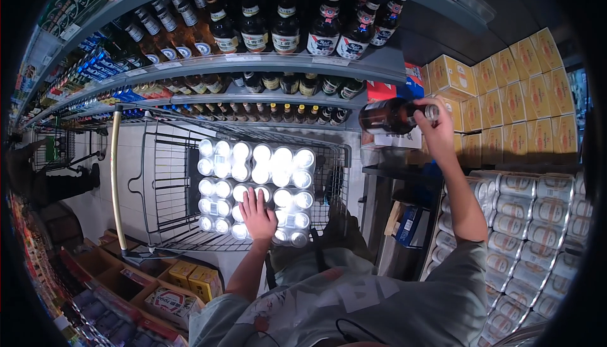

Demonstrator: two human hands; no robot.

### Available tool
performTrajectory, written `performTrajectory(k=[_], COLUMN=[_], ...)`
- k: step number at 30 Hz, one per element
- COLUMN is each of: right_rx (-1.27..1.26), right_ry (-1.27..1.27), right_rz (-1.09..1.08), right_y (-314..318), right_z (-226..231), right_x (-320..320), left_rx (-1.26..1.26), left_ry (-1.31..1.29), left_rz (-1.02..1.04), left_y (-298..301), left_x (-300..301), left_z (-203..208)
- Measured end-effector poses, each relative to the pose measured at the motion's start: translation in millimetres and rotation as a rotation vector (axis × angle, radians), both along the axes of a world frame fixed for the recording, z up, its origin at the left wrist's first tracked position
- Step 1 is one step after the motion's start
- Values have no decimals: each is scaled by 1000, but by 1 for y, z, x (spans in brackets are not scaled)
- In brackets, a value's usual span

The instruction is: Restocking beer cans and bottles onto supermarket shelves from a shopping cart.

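Note:
My right hand (437, 132) grips a dark brown glass bottle (384, 117) by its neck, near the cap. The bottle is tilted almost flat, its base toward the shelf end on the left. My left hand (259, 218) lies with fingers spread on the shrink-wrapped silver cans (221, 189). Those packs sit in a wire shopping cart (165, 184), and strong glare washes out many can tops. The bottle's label is mostly turned out of sight.
Shelves of beer bottles (286, 31) run along the far side. Yellow cartons (525, 100) stand stacked at right, above wrapped cans (531, 220). A blue box (411, 225) lies on a lower ledge. Cardboard boxes (136, 284) line the near left, and another cart (54, 148) stands far left.

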State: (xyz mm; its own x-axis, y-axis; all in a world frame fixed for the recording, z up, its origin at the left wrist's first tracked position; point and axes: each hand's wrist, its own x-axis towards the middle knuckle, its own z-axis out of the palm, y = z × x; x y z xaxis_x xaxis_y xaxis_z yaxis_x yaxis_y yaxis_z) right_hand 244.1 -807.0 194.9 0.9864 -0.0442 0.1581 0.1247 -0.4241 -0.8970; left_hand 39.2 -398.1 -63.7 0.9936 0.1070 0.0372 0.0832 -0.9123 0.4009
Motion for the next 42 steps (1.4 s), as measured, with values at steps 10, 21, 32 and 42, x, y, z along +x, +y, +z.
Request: performTrajectory(k=[10, 21, 32, 42], right_rx=[-158, -147, -231, -166], right_ry=[-284, -103, -168, -53], right_rz=[14, -6, -7, -142], right_y=[-44, -53, -37, -13], right_z=[34, 4, -9, -6], right_x=[137, 193, 222, 232], left_rx=[-15, -15, 1, 6], left_ry=[5, 24, 11, 27], left_rz=[9, 22, 14, 15], left_y=[-1, 0, 2, -1], left_x=[1, 2, 3, 1], left_z=[3, 2, 3, 2])
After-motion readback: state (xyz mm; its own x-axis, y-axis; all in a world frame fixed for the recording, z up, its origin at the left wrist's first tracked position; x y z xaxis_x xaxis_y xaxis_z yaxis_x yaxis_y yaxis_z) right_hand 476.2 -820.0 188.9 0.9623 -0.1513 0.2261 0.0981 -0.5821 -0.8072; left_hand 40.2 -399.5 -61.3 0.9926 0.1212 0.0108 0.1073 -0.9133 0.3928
